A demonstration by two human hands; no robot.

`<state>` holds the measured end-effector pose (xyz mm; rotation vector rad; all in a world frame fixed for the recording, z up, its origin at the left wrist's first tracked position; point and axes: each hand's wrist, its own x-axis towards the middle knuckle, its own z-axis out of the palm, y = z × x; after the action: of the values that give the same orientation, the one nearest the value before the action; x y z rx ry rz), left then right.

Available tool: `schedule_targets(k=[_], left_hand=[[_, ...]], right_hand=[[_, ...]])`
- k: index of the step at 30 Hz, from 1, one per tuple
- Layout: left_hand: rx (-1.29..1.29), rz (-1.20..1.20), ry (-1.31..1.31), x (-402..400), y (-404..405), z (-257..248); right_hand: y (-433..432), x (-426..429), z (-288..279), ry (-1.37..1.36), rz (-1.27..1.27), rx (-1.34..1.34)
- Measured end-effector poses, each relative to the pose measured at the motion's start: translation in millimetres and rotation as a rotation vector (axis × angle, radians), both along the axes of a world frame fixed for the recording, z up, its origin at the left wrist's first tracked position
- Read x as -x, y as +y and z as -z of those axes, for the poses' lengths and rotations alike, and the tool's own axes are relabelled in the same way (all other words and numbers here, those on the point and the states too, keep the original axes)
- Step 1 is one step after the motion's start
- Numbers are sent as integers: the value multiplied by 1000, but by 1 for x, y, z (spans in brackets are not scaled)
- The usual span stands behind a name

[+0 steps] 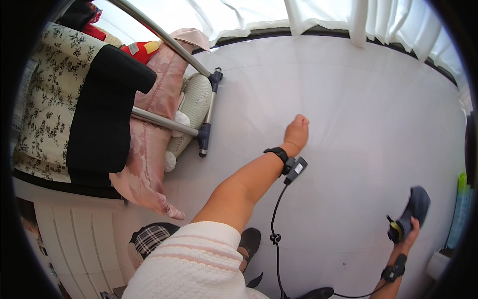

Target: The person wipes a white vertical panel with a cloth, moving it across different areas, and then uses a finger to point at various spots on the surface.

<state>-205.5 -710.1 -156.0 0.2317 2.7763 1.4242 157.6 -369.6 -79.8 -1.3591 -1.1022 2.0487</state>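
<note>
My left hand (pixel 297 130) is extended over the pale floor with its fingers curled in, and nothing shows in it. A black wrist strap (pixel 278 154) with a cabled grey device (pixel 296 170) sits on that wrist. At the lower right my right hand (pixel 410 233) grips a dark grey, elongated object (pixel 417 205) with a yellow-green and black part at its lower end; its exact kind cannot be told. Another black strapped device (pixel 394 268) is on the right wrist. The black cable (pixel 276 224) hangs between the two arms.
On the left stands a metal rack (pixel 168 121) with a floral cloth (pixel 56 101), black fabric (pixel 108 112) and pink satin bedding (pixel 149 149). A pale textured pillow (pixel 198 101) lies by its feet. White curtains (pixel 261 15) line the far edge. A blue-green object (pixel 459 213) stands at right.
</note>
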Motion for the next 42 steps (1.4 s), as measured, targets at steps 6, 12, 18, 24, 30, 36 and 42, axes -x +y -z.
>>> schedule_targets(k=[6,12,18,24,30,36,42], left_hand=[[215,-141,18,83,-83,-12],[137,-160,65,151,-98,-7],[234,-290,126,220,-119,6],[450,-170,168,229,-96,30],[477,-129,223,219,-97,24],[566,-146,179,222,-100,17],[568,-108,143,227,-101,14]], right_hand=[[-79,239,59,172,-276,19],[-109,378,128,-319,-115,-999],[-107,427,130,-437,-163,-1107],[-88,500,125,-548,-219,-1100],[-107,573,116,-430,-308,-1136],[-123,634,108,-462,-250,-1082],[-129,656,98,-467,-312,-1097]])
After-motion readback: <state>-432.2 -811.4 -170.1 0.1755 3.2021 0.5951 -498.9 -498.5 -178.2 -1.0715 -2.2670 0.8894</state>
